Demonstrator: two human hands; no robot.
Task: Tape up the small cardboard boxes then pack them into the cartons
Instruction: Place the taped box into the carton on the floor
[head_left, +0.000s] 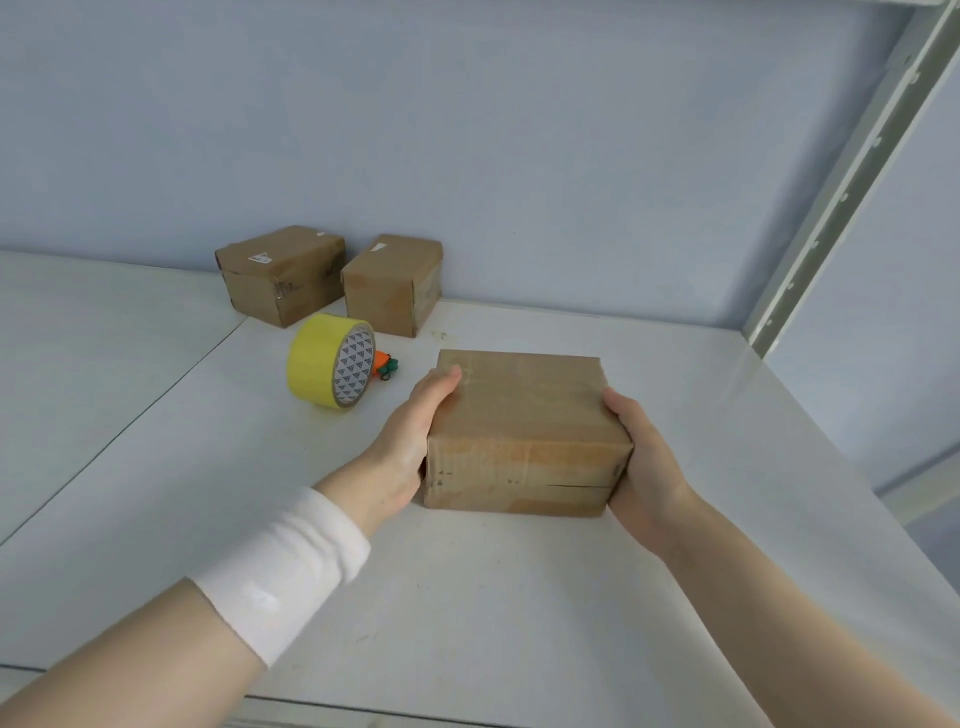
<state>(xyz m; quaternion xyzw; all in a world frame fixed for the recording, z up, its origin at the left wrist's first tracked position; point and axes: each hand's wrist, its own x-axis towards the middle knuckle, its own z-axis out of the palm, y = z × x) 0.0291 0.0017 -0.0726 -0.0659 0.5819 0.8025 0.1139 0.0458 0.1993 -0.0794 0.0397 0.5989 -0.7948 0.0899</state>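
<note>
Both hands clamp the box (524, 431) from its sides: the left hand (410, 441) flat against the left face, the right hand (641, 467) cupping the right. It seems to rest on the white shelf (467, 597). Behind lie yellow tape (330, 361) and two boxes (332, 280) against the wall.

boxes (524, 431): brown
tape roll (330, 360): yellow, core patterned with grey and white triangles
small object (385, 364): orange and green
wristband (283, 569): white
shelf (467, 597): white
wall (467, 130): pale blue
</note>
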